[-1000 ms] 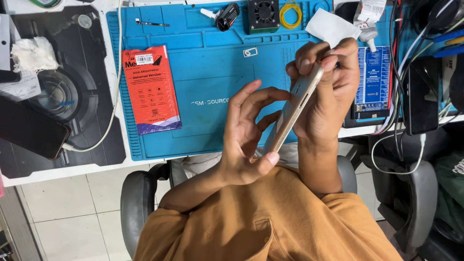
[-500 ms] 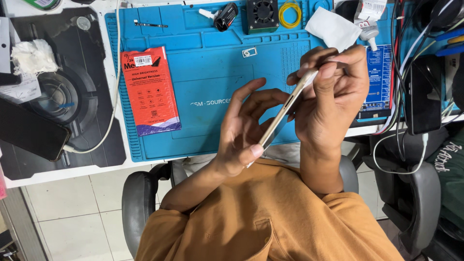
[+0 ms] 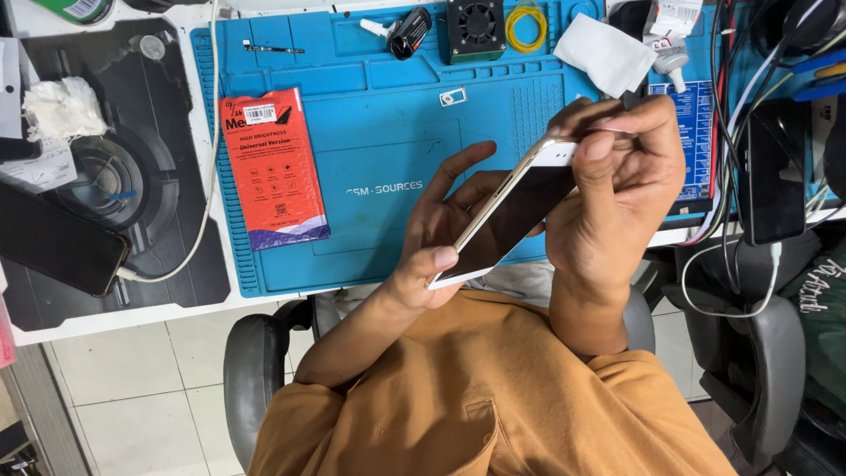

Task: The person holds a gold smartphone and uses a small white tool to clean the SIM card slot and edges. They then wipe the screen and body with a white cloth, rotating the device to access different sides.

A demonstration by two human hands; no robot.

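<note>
Fingers of the left hand (image 3: 441, 234) spread behind and under the smartphone (image 3: 507, 211), thumb hooked on its lower corner, cradling it tilted above the blue repair mat (image 3: 379, 132), probably to steady it for edge work. To the mat's left lies a red package (image 3: 273, 167). Further right, the right hand (image 3: 617, 189) curls closed over the phone's top end, fingertips pinching its upper edge, so the handset runs diagonally between both palms, screen facing right

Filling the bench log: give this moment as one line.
left hand: cradles smartphone | right hand: grips its top edge | below: blue repair mat | beside: red packet
</note>
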